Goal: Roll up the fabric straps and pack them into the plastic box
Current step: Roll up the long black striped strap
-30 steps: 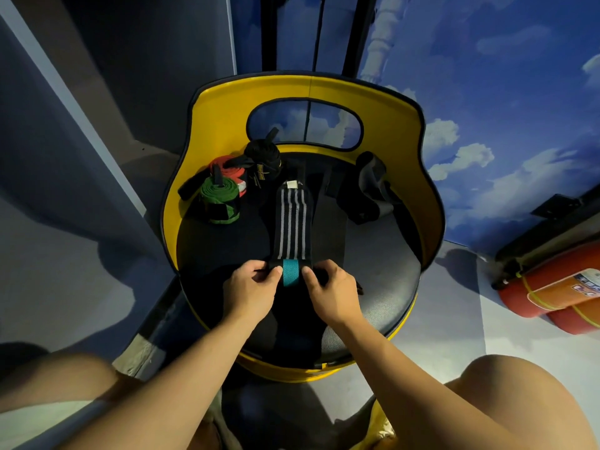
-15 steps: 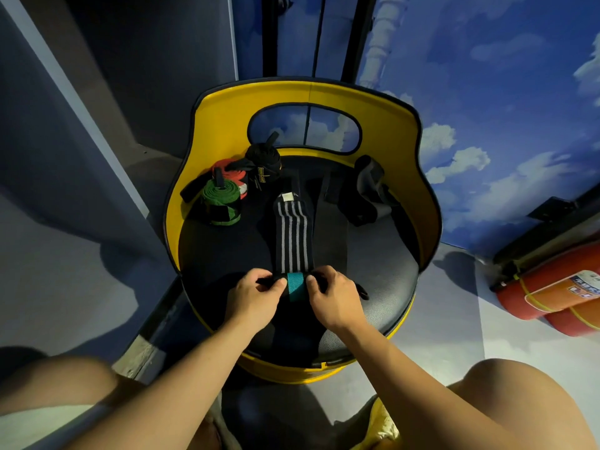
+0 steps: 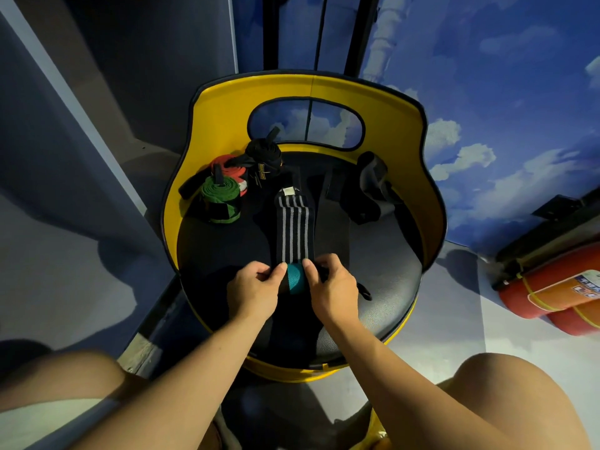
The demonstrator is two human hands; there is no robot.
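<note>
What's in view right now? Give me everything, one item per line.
striped strap: 1, black with grey stripes, flat on seat centre, near end rolled with teal showing
green roll: 1, green and black, seat left rear
red roll: 1, red and white, behind green roll
black roll: 1, black, seat rear
dark straps: loose heap, count unclear, seat right rear
chair: 1, yellow shell, black seat
fire extinguishers: 2, red, floor right
left hand: pinches the strap's rolled end
right hand: pinches the strap's rolled end

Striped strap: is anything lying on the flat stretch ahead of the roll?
Nothing visible does. Both hands, left hand and right hand, pinch the roll at the near end of the striped strap; the flat stretch lies bare on the chair seat.
</note>
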